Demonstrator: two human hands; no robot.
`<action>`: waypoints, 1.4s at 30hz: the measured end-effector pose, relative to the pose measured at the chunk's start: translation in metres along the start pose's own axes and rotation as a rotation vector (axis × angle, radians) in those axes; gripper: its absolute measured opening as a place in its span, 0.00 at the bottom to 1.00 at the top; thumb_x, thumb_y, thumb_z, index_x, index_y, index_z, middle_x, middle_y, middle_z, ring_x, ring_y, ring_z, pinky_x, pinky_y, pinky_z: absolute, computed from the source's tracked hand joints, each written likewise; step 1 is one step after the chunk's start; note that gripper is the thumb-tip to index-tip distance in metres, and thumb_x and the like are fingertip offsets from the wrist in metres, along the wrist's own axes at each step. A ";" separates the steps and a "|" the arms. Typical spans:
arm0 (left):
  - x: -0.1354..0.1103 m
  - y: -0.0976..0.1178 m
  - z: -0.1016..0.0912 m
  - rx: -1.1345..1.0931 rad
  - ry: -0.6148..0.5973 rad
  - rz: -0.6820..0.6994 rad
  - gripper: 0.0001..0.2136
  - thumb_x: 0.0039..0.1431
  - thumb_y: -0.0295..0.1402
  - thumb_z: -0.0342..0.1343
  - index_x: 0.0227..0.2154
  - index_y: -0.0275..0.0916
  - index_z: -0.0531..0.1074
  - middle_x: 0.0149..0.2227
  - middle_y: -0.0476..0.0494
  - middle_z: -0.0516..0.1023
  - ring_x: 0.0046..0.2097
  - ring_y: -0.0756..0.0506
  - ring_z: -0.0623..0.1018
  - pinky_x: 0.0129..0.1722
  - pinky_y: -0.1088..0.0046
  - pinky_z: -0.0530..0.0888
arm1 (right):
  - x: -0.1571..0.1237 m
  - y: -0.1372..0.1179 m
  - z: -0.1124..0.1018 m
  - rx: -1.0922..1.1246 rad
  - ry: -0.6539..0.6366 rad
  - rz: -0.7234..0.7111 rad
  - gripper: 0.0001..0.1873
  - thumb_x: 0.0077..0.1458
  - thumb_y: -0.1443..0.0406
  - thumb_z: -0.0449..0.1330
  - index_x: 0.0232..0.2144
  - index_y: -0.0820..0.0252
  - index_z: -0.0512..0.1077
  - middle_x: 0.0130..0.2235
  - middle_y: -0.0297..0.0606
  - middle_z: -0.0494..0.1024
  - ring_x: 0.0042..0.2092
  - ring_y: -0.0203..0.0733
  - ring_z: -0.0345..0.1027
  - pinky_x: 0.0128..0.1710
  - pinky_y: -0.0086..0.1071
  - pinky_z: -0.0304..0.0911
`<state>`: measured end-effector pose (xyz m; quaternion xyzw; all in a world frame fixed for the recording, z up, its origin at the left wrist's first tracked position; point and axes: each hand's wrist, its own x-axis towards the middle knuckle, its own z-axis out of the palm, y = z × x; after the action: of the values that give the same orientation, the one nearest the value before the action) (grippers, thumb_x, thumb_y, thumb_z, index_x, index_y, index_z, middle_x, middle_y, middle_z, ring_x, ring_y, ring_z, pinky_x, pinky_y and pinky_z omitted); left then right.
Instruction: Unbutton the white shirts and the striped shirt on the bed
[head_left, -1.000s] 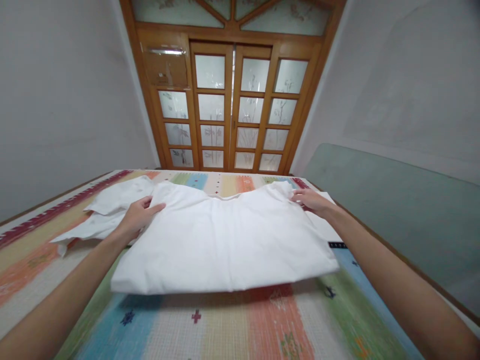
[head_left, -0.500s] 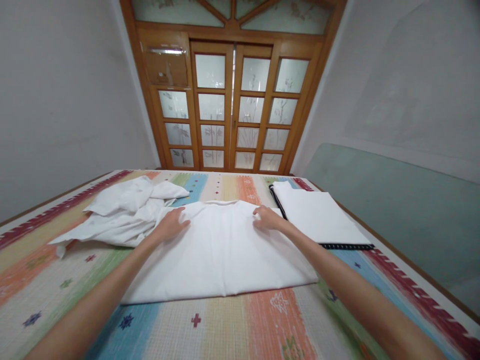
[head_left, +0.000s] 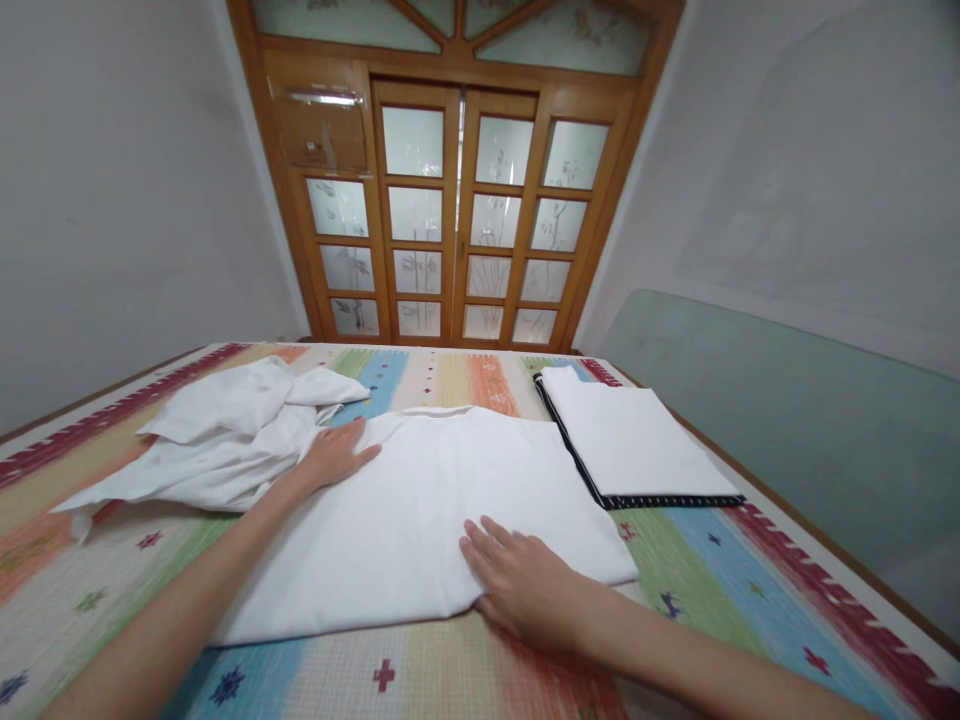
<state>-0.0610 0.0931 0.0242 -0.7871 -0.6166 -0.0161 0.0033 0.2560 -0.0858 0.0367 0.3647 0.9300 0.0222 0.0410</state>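
Found a folded white garment lying flat at the middle of the striped bedspread. Recorded its long axis as running left to right across the bed, slightly skewed, with the near-left corner closest to the camera and the far edge facing the wooden door. Noted the left hand open, palm down, fingers together, pressing on the garment's far-left corner, just beside a crumpled heap of white cloth. Noted the right hand open as well, fingers spread and flat, resting on the garment's near edge toward its right end, heel of the palm on the bedspread. Gripping nothing with either hand. Logged a second folded white piece with black dotted trim just beside the garment's right edge; contact not determinable.
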 end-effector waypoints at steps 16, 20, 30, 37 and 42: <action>-0.120 0.026 -0.030 -0.145 -0.171 -0.008 0.17 0.60 0.39 0.44 0.50 0.39 0.62 0.42 0.38 0.78 0.45 0.39 0.78 0.45 0.63 0.70 | 0.046 0.085 0.002 -0.064 0.017 0.228 0.27 0.64 0.72 0.45 0.62 0.53 0.61 0.65 0.43 0.61 0.64 0.58 0.55 0.58 0.62 0.53; -0.156 0.046 -0.039 -0.198 -0.311 0.068 0.11 0.60 0.31 0.40 0.41 0.40 0.66 0.39 0.38 0.77 0.44 0.40 0.77 0.43 0.65 0.69 | 0.051 0.085 -0.006 -0.088 0.011 0.239 0.27 0.64 0.72 0.44 0.62 0.52 0.62 0.65 0.43 0.61 0.63 0.58 0.57 0.57 0.58 0.56; -0.221 0.055 -0.067 -0.227 -0.666 0.334 0.07 0.47 0.33 0.56 0.30 0.43 0.77 0.34 0.45 0.78 0.35 0.43 0.76 0.33 0.72 0.68 | 0.038 0.059 -0.004 -0.072 0.105 0.075 0.22 0.64 0.70 0.48 0.57 0.54 0.68 0.62 0.45 0.66 0.61 0.54 0.60 0.57 0.52 0.56; -0.222 0.105 -0.065 -0.346 -0.634 0.353 0.09 0.53 0.38 0.57 0.34 0.45 0.79 0.34 0.45 0.78 0.36 0.44 0.76 0.36 0.72 0.69 | 0.065 0.078 0.003 -0.134 0.143 0.174 0.25 0.62 0.72 0.46 0.59 0.56 0.66 0.63 0.47 0.65 0.65 0.57 0.52 0.61 0.55 0.48; -0.212 0.137 -0.061 -0.594 -0.563 0.313 0.25 0.56 0.50 0.55 0.56 0.48 0.70 0.50 0.40 0.76 0.49 0.39 0.75 0.51 0.63 0.69 | 0.071 0.126 0.003 -0.181 0.197 0.561 0.25 0.61 0.69 0.47 0.60 0.66 0.64 0.66 0.56 0.55 0.66 0.63 0.46 0.61 0.58 0.43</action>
<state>0.0196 -0.1468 0.0811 -0.8116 -0.4352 0.0231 -0.3891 0.2900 0.0547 0.0384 0.5982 0.7867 0.1504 -0.0248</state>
